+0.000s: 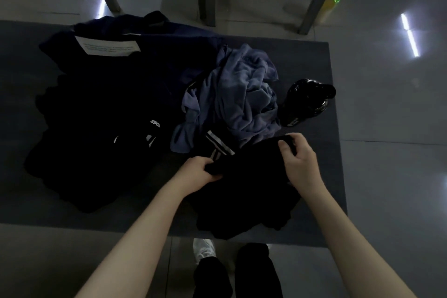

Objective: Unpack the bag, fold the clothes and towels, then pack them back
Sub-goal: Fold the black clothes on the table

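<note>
Dim tiled room, a low grey table; at its near edge a black garment lies crumpled, its top hem running across between both hands; left hand and right hand each pinch a corner with curled fingers; the blue towel is heaped just beyond; the dark bag slumps far left, contents too dark to tell.

Bare forearms extended, left hand pinching black garment, right hand pinching it too

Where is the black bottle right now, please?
In the head view, the black bottle sits near the right edge of the table, right of the crumpled blue towel and beyond the right hand.
</note>
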Tool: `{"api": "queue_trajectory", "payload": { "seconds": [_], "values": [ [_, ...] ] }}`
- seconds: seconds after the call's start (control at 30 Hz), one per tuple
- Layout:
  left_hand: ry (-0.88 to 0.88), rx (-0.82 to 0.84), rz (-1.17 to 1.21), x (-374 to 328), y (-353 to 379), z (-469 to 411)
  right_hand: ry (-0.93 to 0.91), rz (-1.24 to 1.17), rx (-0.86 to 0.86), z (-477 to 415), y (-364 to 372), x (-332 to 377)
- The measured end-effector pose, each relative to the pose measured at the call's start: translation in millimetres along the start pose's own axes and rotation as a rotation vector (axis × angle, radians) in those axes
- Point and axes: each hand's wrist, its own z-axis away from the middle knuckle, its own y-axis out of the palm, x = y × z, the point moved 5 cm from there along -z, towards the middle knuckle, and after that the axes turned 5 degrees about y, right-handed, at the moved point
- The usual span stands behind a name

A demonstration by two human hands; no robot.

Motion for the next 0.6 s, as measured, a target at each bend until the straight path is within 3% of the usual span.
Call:
{"api": "queue_trajectory", "payload": {
  "seconds": [0.1,0.2,0.27,0.33,0.5,0.6],
  "values": [
    [-0.018,-0.035,0.377,-12.8,-10.4,5.0,0.208,0.0,0.062,1.0,-14.7,-12.6],
    [0.037,-0.026,0.493,-33.6,-16.9,6.4,0.416,-0.191,0.31,11.1,-16.6,-22.4],
    [0.069,-0.024,0.502,-44.7,-21.8,8.6,0.403,-0.187,0.372,18.9,-19.2,-22.9],
    [0.086,0.044,0.376,-50.8,-27.4,13.2,0.336,-0.148,0.255,21.8,-27.8,-21.7],
    [-0.029,0.441,-0.147,-42.5,-34.6,30.4,0.227,-0.066,0.022,29.9,-49.4,-18.3],
    [-0.034,0.433,-0.24,-42.3,-41.3,34.6,0.254,0.073,0.042,40.6,-53.0,-16.5]
  ]
}}
